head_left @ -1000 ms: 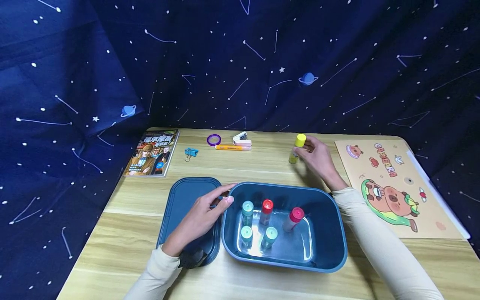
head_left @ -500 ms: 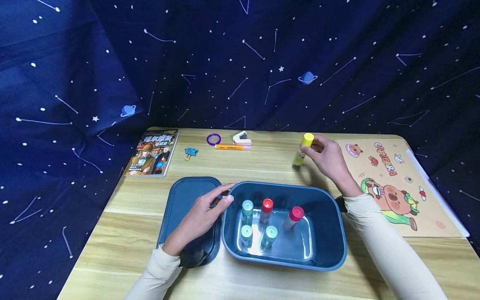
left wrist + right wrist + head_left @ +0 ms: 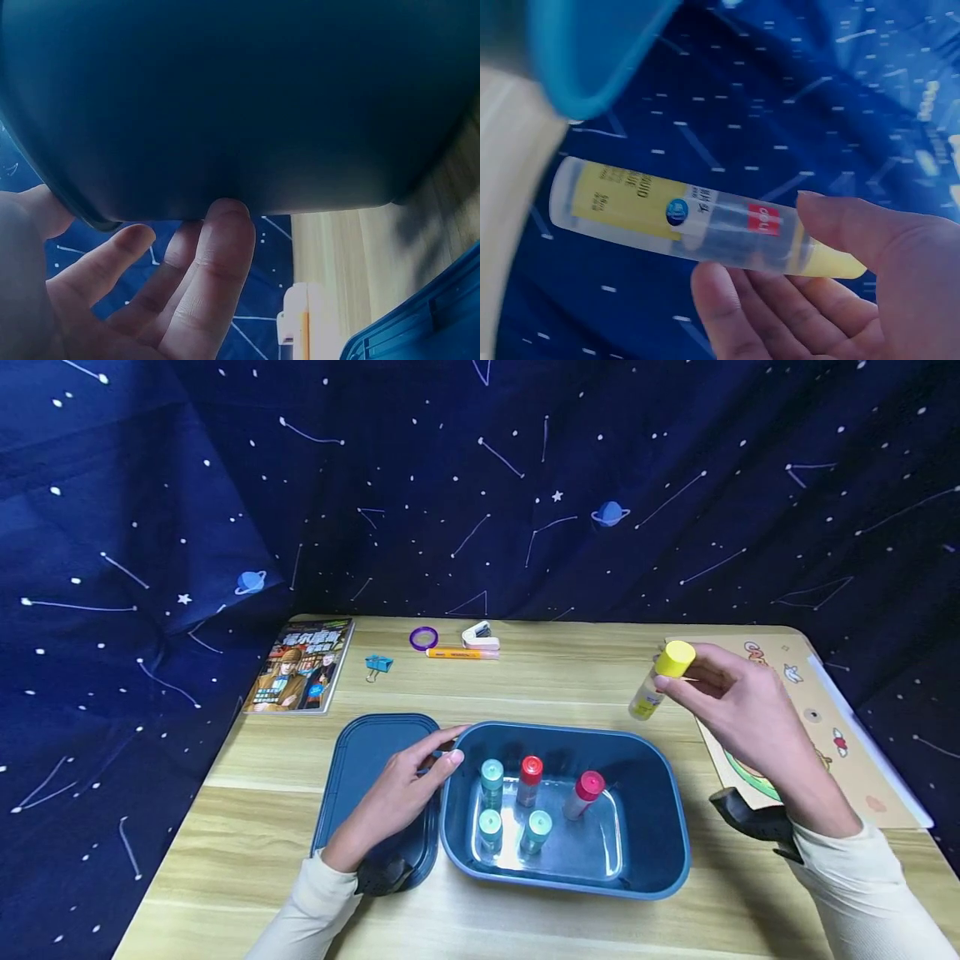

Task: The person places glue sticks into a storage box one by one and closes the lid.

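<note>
My right hand [image 3: 738, 697] pinches a clear liquid glue bottle [image 3: 630, 206] with a yellow cap, by its upper end. In the head view this glue bottle [image 3: 647, 700] leans, beyond the right rear corner of a dark blue box [image 3: 652, 810]. My left hand [image 3: 401, 793] holds the box at its left rim. In the left wrist view, the left hand's [image 3: 150, 292] thumb passes over the rim while other fingers lie against the outer wall. Inside the box stand several glue bottles, including a red-capped bottle [image 3: 530, 777], a crimson-capped bottle [image 3: 585, 795] and a green-capped bottle [image 3: 491, 781].
A dark blue lid [image 3: 367, 752] lies under my left hand. Farther back are a book [image 3: 300, 667], a blue binder clip [image 3: 378, 665], purple tape [image 3: 423, 638], an orange pen [image 3: 457, 653] and a white stapler [image 3: 480, 635]. A capybara folder [image 3: 832, 752] lies at right.
My right hand has brought the yellow-capped glue bottle rightward and nearer, lifting and tilting it. My left hand stays at the box's rim.
</note>
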The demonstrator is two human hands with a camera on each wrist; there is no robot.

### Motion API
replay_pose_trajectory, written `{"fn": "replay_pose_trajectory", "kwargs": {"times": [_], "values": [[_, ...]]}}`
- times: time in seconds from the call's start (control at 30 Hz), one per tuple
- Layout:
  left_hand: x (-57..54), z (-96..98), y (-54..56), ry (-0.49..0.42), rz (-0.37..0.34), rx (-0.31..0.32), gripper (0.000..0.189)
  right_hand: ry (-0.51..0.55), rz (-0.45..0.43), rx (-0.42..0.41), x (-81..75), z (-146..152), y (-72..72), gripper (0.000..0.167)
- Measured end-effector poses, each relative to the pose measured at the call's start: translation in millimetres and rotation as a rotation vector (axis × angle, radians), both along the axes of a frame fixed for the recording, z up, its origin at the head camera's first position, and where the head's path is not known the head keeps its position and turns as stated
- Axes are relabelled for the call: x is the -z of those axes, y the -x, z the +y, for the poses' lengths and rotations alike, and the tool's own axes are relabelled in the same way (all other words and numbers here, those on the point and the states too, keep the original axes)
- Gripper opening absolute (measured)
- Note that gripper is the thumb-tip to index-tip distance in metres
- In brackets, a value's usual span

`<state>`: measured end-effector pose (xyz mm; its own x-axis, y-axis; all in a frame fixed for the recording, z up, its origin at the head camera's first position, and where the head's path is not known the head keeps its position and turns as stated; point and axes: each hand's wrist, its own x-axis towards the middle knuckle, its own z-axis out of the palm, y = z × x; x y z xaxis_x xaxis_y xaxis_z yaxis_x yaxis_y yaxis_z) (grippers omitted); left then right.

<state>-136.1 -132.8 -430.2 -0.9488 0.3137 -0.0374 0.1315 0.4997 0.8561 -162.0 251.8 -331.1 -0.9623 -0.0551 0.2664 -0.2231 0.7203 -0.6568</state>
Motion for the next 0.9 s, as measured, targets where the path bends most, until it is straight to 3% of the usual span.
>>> {"fn": "replay_pose_trajectory", "kwargs": {"times": [0.1,0.23,0.33,0.47,0.63,0.77,0.9], "values": [[0.4,-0.1,0.0,-0.001,-0.003,0.002,0.043,0.001,0.049,0.029,-13.3,1,-23.9,0.038],[0.4,0.0,-0.2,-0.004,-0.004,0.005,0.044,-0.032,0.097,0.002,-22.5,1,-56.6,0.038],[0.5,0.2,-0.1,-0.001,-0.003,0.001,0.044,-0.033,0.071,-0.069,-19.5,-2,-77.9,0.044],[0.2,0.8,0.5,0.004,0.005,0.001,0.044,-0.03,-0.001,-0.153,-3.4,-14,-97.1,0.047],[-0.9,1.1,1.1,0.003,0.008,0.01,0.044,-0.058,-0.146,-0.199,20.5,-31,-103.7,0.041],[0.1,0.7,0.9,-0.002,0.001,0.015,0.043,-0.097,-0.268,-0.267,33.1,-44,-99.4,0.037],[0.3,0.2,1.0,-0.002,0.001,0.016,0.043,-0.105,-0.319,-0.374,41.1,-53,-93.4,0.035]]}}
